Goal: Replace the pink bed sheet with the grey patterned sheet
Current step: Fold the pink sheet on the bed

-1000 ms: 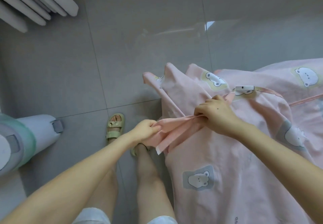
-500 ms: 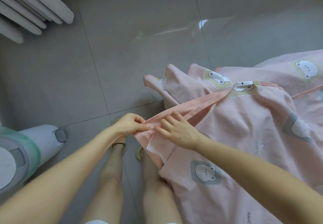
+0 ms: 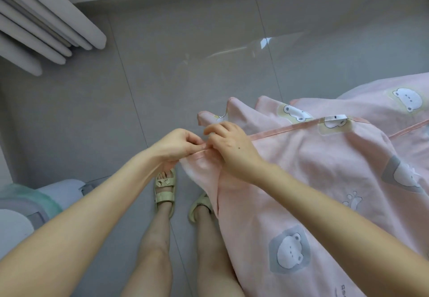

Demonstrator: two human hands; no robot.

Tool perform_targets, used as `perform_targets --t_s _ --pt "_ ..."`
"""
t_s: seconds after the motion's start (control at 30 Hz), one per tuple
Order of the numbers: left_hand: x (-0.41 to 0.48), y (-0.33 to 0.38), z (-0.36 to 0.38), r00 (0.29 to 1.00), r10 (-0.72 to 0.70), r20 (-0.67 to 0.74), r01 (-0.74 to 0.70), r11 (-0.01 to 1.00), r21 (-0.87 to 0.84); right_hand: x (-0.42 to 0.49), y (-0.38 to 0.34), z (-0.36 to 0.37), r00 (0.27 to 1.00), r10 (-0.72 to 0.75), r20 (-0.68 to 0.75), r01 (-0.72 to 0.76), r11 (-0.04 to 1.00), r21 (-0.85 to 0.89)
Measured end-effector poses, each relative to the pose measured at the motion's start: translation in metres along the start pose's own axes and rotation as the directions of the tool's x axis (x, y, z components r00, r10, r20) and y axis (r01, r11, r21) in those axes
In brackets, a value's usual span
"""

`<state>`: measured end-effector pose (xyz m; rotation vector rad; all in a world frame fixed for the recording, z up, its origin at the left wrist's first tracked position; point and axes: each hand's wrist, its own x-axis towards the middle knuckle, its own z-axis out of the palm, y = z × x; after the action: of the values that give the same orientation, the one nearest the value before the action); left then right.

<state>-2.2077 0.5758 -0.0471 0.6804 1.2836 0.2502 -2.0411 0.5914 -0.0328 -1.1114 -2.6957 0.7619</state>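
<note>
So the person is standing on the grey tiled floor [image 3: 185,53] with the pink bed sheet [image 3: 325,180] bunched up in front of them. It's the one with the little bear prints, and it fills the view from the middle out to 3 and 5 o'clock, with the near part hanging down past the right leg. Both hands meet almost dead centre, right on the sheet's darker pink hem [image 3: 290,129]. The left hand [image 3: 178,146] has its fingers curled in and is pinching the end of that hem. The right hand [image 3: 232,148] sits just beside it, touching it, with fingers bent over the edge and gripping the fabric too. From there the hem runs off toward 2 o'clock, past a small white tag [image 3: 335,117]. Down at 6 o'clock you can see pale green sandals [image 3: 164,187], the right one partly tucked behind the hanging cloth. There's some white slatted thing [image 3: 46,25] at 10 o'clock and a rounded white and mint-green appliance [image 3: 34,199] at 8 o'clock, can't tell what either one is.
</note>
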Motion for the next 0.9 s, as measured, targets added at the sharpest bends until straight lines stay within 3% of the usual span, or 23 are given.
perform_targets --t_s 0.23,0.4,0.57,0.7,0.8,0.83,0.9 --pt "-0.006 -0.008 0.000 0.994 -0.090 0.054 0.094 0.993 -0.076 0.002 0.001 0.005 0.956 0.186 0.227 -0.204 0.977 0.057" --pt "-0.011 -0.008 0.008 0.991 -0.127 0.039 0.132 0.977 -0.166 -0.004 -0.003 0.007 0.938 0.234 0.256 -0.266 0.959 0.098" --pt "-0.007 -0.005 0.011 0.997 -0.056 0.050 0.060 0.996 -0.069 -0.004 0.001 0.007 0.903 0.322 0.285 -0.363 0.926 0.102" --pt "-0.001 -0.010 0.010 0.993 0.104 -0.051 -0.095 0.983 0.155 -0.005 0.002 -0.008 0.865 0.344 0.365 -0.424 0.890 0.168" --pt "0.005 0.007 0.004 0.980 0.179 -0.086 -0.163 0.972 0.171 0.000 0.007 -0.026 0.786 0.370 0.495 -0.416 0.909 -0.019" --pt "0.005 0.019 0.000 0.973 0.216 -0.080 -0.200 0.964 0.174 0.005 0.009 -0.034 0.789 0.396 0.471 -0.421 0.905 -0.056" --pt "0.006 0.049 -0.013 0.937 0.334 -0.098 -0.313 0.932 0.185 0.025 0.012 -0.057 0.859 0.428 0.280 -0.449 0.893 0.013"
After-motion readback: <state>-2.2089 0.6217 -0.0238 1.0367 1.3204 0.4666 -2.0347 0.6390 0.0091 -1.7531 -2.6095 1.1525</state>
